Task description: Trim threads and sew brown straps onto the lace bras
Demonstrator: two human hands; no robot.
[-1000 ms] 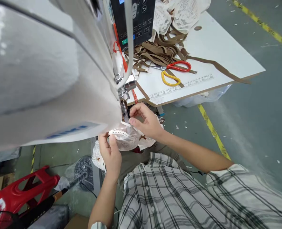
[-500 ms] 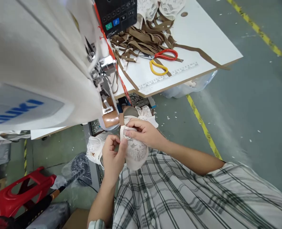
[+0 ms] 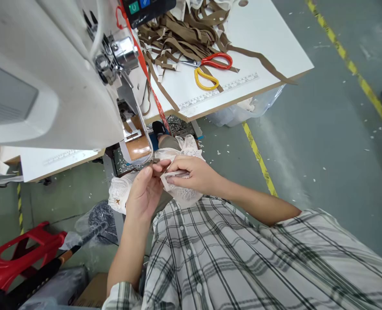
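My left hand (image 3: 144, 192) and my right hand (image 3: 191, 174) meet just below the needle end of a white sewing machine (image 3: 48, 82). Both are closed on a white lace garment (image 3: 181, 194), pinching its edge between fingertips. More of the same lace hangs to the left (image 3: 119, 193) and behind my right hand (image 3: 186, 144). The machine's brown-padded arm (image 3: 138, 148) sits just above my hands. My checked shirt fills the bottom of the view.
A white table (image 3: 274, 47) carries a heap of brown straps (image 3: 181, 36), scissors with red and yellow handles (image 3: 208, 69) and a printed ruler along its edge. A red plastic object (image 3: 19, 254) lies at lower left. Yellow floor lines (image 3: 258, 159) run past a clear bag (image 3: 252, 110).
My hands drew the lace garment away from under the needle toward my body. My left hand's fingers now reach up to the edge my right hand pinches. The view tilted down.
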